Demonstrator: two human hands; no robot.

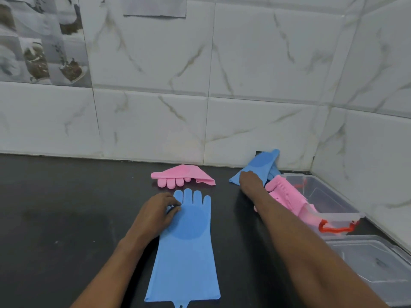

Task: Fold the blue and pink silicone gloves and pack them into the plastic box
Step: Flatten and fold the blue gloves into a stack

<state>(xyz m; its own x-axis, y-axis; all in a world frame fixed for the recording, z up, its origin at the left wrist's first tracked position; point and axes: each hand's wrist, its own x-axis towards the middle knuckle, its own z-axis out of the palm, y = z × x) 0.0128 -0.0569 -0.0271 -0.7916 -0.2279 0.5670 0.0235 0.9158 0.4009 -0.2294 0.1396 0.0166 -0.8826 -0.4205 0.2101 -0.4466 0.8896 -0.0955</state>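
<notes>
Left hand (155, 213): lies at the left edge of a long, flat sky-blue silicone glove (184, 252); its thumb and curled fingertips pinch the glove just below the finger roots.
Right hand (249, 182): reaches far and to the right, fingers curled down over a folded blue silicone glove (260, 163) and gripping it (the fingertips are hidden behind the hand).
Flat sky-blue silicone glove: spread out on the black stone countertop (66, 218) in the near middle, fingers pointing far, cuff nearest the person, a darker blue round patch on the palm.
Folded blue silicone glove: at the far right, leaning against the white marble-veined tile wall (155, 107), just left of the box's far corner.
Folded pink silicone glove (184, 173): lies on the countertop in the far middle, doubled into a wedge with its fingers pointing near, just beyond the flat glove's fingertips and apart from them.
Bristled pink silicone glove (287, 195): draped over the left rim of a clear rectangular plastic box (322, 190), bristles up, partly behind the right forearm.
Clear rectangular plastic box: stands open at the right by the wall corner, with a red clip handle (333, 230) hanging at its near end.
Clear plastic lid (373, 261): rests flat on the countertop, nearer than the box.
</notes>
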